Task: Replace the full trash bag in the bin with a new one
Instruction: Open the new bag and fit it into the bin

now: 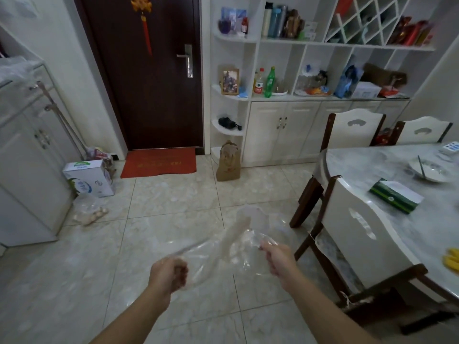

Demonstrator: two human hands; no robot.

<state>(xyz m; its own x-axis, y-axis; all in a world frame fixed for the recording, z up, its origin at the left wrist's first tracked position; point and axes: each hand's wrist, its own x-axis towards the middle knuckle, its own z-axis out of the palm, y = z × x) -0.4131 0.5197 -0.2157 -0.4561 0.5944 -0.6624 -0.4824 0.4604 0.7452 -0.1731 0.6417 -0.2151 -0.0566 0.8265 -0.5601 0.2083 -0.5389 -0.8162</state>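
A clear, thin plastic bag hangs in the air over the tiled floor, stretched between both hands and blurred. My left hand is closed on the bag's left edge. My right hand pinches the bag's right edge a little higher. The bag's handles rise above and between the hands. No trash bin is in view.
A dining chair and a marble-top table stand close on the right. A paper bag stands by the white cabinet. A carton and a bag of goods lie at the left, near the door mat.
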